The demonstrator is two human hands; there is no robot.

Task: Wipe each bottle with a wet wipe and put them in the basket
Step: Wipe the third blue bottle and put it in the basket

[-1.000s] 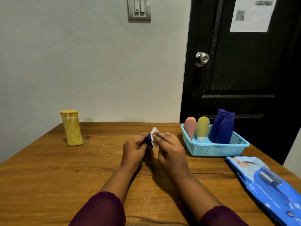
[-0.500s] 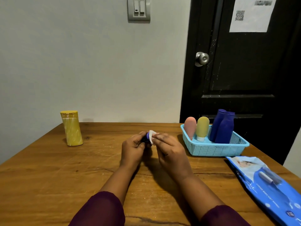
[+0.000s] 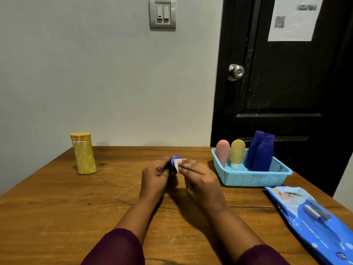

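Sitting in basket [image 3: 248,177]: one pink bottle [image 3: 222,153], one yellow-green bottle [image 3: 237,152], two dark blue bottles [image 3: 262,154], right of centre.
Left hand [image 3: 154,176]: is gripping one small blue bottle [image 3: 174,161], centre frame.
Right hand [image 3: 200,181]: is pinching one wet wipe [image 3: 176,166] against it.
Left side: one yellow bottle [image 3: 84,154] is standing.

I count six bottles: pink bottle [image 3: 222,152], olive bottle [image 3: 236,152], two navy bottles [image 3: 262,153], yellow bottle [image 3: 83,153], small blue bottle [image 3: 175,161]; one basket [image 3: 248,178]; one wet wipe [image 3: 177,166]; one wipe pack [image 3: 315,217].
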